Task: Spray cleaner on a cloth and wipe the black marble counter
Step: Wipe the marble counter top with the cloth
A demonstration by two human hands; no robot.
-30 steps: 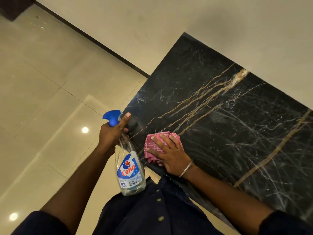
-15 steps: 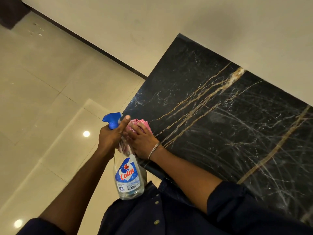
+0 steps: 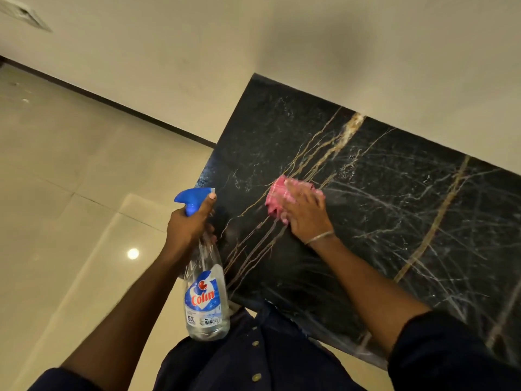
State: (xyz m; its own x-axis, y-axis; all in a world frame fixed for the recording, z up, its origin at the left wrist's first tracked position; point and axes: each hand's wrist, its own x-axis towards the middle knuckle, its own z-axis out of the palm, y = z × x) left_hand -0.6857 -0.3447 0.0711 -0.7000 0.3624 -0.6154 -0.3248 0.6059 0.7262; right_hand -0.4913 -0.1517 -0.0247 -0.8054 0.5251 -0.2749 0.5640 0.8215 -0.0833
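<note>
My left hand (image 3: pixel 189 227) grips the neck of a clear spray bottle (image 3: pixel 205 299) with a blue trigger head and a Colin label. It hangs beside the counter's left edge. My right hand (image 3: pixel 306 212) presses flat on a pink checked cloth (image 3: pixel 277 196) on the black marble counter (image 3: pixel 394 221), which has gold and white veins. The cloth is bunched under my fingers and blurred. A thin metal bangle sits on my right wrist.
A cream wall (image 3: pixel 366 52) borders the counter's far side. Glossy beige floor tiles (image 3: pixel 70 179) lie to the left, with a dark skirting strip along the wall. My dark buttoned shirt (image 3: pixel 253 362) touches the counter's near edge.
My right hand slid the cloth from the near edge to the counter's left edge by the bottle, then away from that edge to farther across the marble. The bottle stayed in my left hand.
</note>
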